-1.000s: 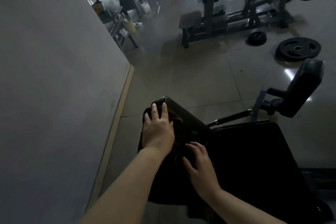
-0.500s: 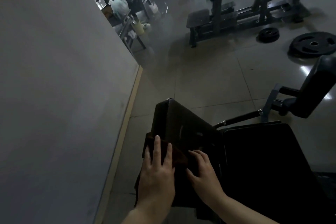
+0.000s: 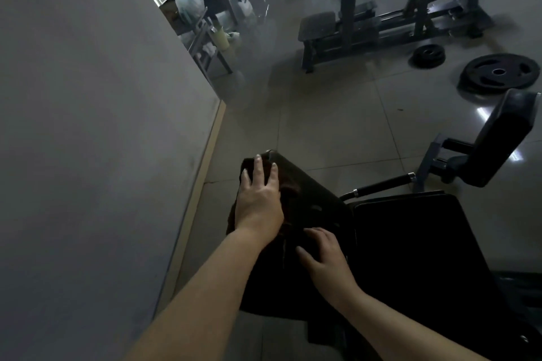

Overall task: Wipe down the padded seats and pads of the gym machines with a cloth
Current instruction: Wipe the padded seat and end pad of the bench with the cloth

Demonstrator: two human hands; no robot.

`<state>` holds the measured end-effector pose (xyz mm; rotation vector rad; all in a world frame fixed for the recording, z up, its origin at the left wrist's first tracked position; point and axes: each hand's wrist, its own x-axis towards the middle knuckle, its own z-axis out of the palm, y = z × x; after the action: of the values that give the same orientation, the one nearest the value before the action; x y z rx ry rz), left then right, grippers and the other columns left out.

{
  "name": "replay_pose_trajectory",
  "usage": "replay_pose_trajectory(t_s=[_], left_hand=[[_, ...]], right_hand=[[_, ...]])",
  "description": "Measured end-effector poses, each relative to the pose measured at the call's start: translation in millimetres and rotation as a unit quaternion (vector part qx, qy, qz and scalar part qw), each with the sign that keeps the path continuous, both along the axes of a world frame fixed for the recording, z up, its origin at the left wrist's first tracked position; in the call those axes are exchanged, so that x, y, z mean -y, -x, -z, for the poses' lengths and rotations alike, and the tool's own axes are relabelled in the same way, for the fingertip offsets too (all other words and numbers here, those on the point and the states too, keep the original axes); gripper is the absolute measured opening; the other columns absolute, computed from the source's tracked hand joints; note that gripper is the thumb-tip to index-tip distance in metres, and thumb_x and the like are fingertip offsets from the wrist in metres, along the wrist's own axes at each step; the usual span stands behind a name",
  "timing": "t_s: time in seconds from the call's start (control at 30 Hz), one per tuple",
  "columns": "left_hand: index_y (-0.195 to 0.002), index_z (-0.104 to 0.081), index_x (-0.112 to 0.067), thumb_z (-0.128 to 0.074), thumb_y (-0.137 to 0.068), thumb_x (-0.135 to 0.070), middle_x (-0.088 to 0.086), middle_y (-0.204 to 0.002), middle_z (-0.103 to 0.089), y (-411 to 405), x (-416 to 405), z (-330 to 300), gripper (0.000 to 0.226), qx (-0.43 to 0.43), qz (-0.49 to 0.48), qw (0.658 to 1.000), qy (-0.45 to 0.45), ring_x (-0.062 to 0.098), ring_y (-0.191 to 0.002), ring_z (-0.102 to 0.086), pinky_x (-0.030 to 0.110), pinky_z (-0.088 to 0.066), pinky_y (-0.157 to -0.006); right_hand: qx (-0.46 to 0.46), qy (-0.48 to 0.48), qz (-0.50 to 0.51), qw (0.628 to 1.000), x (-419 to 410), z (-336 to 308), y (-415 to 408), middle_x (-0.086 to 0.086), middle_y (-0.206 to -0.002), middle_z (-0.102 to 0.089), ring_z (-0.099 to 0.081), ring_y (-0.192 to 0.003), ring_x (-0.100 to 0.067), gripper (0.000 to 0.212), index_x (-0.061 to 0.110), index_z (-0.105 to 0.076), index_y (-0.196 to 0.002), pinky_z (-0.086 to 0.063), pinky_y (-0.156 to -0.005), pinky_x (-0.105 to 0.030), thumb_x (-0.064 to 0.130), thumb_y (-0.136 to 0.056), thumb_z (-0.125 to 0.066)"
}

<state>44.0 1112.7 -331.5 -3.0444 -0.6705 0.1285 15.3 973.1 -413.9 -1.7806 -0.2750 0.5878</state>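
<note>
Both of my hands are working on the black pad (image 3: 311,193) of the machine in front of me, the one tilting up beside the grey wall (image 3: 88,126). I am pressing my left hand (image 3: 259,199) flat on the dark brown cloth (image 3: 289,190), fingers straight and slightly spread, with the fingertips reaching the pad's far left corner. That cloth is lying along the pad's left side, spread under my left palm and bunching just to the right of it, and its lower part is blending into the pad in the dim light, so I cannot tell where it ends. I am resting my right hand (image 3: 322,252) nearer to me, toward the pad's near edge, fingers loosely bent and lying on the dark surface; whether they are touching cloth or bare pad I cannot tell. A second black seat (image 3: 410,243) is lying just beside the pad on the right, with a chrome-tipped handle (image 3: 381,184) sticking out past its far edge. Two weight plates (image 3: 498,73) are lying on the tiled floor (image 3: 322,132) well apart from me.
</note>
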Motion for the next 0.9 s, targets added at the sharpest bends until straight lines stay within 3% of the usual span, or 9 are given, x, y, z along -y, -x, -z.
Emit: replay_pose_trajectory(t_s=[0.1, 0.17, 0.27, 0.33, 0.43, 0.5, 0.6, 0.67, 0.9], left_hand=[[-0.143, 0.013, -0.029, -0.04, -0.1, -0.022, 0.0, -0.152, 0.034, 68, 24, 4, 0.069, 0.006, 0.017, 1.0, -0.021, 0.03, -0.142, 0.02, 0.044, -0.019, -0.116], [-0.139, 0.013, -0.032, -0.038, -0.101, -0.029, -0.005, -0.15, 0.037, 96, 28, 1, 0.063, 0.014, 0.044, 0.999, 0.027, 0.023, -0.139, 0.026, 0.04, -0.011, -0.117], [-0.143, -0.02, -0.029, -0.044, -0.098, -0.028, -0.012, -0.153, -0.015, 102, 23, -26, 0.051, 0.184, 0.022, 0.955, 0.233, 0.01, -0.143, -0.016, 0.02, -0.022, -0.114], [-0.132, -0.05, -0.018, -0.051, -0.095, -0.023, -0.009, -0.13, -0.05, 97, 19, -46, 0.037, 0.317, 0.033, 0.927, 0.2, -0.003, -0.122, -0.045, 0.005, -0.034, -0.098], [-0.108, -0.067, -0.008, -0.043, -0.091, -0.023, -0.002, -0.107, -0.065, 93, 16, -58, 0.033, 0.376, 0.081, 0.912, 0.14, -0.012, -0.1, -0.053, 0.0, -0.039, -0.085], [-0.103, -0.068, -0.007, -0.042, -0.09, -0.022, 0.002, -0.103, -0.066, 90, 15, -58, 0.033, 0.378, 0.093, 0.911, 0.137, -0.002, -0.097, -0.057, 0.004, -0.043, -0.086], [-0.103, -0.069, -0.005, -0.042, -0.09, -0.022, 0.003, -0.109, -0.065, 82, 7, -54, 0.034, 0.378, 0.092, 0.913, 0.127, 0.001, -0.102, -0.055, 0.005, -0.04, -0.09], [-0.103, -0.069, -0.004, -0.043, -0.09, -0.019, 0.005, -0.11, -0.064, 79, 4, -53, 0.033, 0.377, 0.088, 0.913, 0.126, -0.003, -0.104, -0.051, 0.002, -0.036, -0.09], [-0.107, -0.068, -0.003, -0.042, -0.09, -0.019, 0.007, -0.114, -0.062, 92, -1, -48, 0.035, 0.372, 0.086, 0.915, 0.125, -0.003, -0.107, -0.047, 0.0, -0.032, -0.092]], right_hand=[[0.034, -0.015, 0.041, 0.998, 4, -6, -12, 0.004, -0.134, -0.043, -0.042, -0.121, -0.008, 0.042, 0.018, -0.049, -0.132, -0.033, -0.095, -0.018, 0.023, -0.092, -0.061], [0.062, -0.038, 0.077, 0.994, 4, -13, -13, 0.003, -0.134, -0.045, -0.044, -0.124, -0.01, 0.038, 0.021, -0.051, -0.129, -0.036, -0.099, -0.021, 0.019, -0.092, -0.059], [0.197, -0.093, 0.092, 0.972, 0, -40, 0, 0.006, -0.135, -0.049, -0.043, -0.128, -0.009, 0.032, 0.024, -0.056, -0.124, -0.039, -0.107, -0.035, 0.017, -0.093, -0.054], [0.318, -0.111, 0.012, 0.941, -11, -62, 14, 0.004, -0.138, -0.051, -0.038, -0.136, -0.015, 0.035, 0.022, -0.059, -0.125, -0.03, -0.113, -0.039, 0.025, -0.092, -0.049], [0.448, 0.014, -0.126, 0.885, -49, -83, 26, 0.004, -0.138, -0.054, -0.035, -0.139, -0.017, 0.046, 0.027, -0.06, -0.125, -0.024, -0.116, -0.046, 0.043, -0.087, -0.04], [0.441, 0.117, -0.175, 0.873, -68, -91, 16, 0.002, -0.142, -0.049, -0.03, -0.141, -0.016, 0.051, 0.024, -0.054, -0.132, -0.021, -0.116, -0.052, 0.045, -0.089, -0.037], [0.375, 0.202, -0.236, 0.874, -89, -89, -28, 0.0, -0.159, -0.013, 0.004, -0.147, -0.017, 0.056, 0.023, -0.029, -0.148, 0.005, -0.119, -0.046, 0.039, -0.096, -0.042], [0.362, 0.255, -0.214, 0.871, -106, -88, -61, 0.002, -0.161, -0.001, 0.012, -0.147, -0.017, 0.052, 0.023, -0.032, -0.147, 0.006, -0.117, -0.046, 0.036, -0.098, -0.04], [0.375, 0.244, -0.134, 0.884, -110, -78, -55, 0.0, -0.161, 0.002, 0.016, -0.146, -0.019, 0.054, 0.02, -0.027, -0.15, 0.008, -0.118, -0.042, 0.033, -0.099, -0.039]])
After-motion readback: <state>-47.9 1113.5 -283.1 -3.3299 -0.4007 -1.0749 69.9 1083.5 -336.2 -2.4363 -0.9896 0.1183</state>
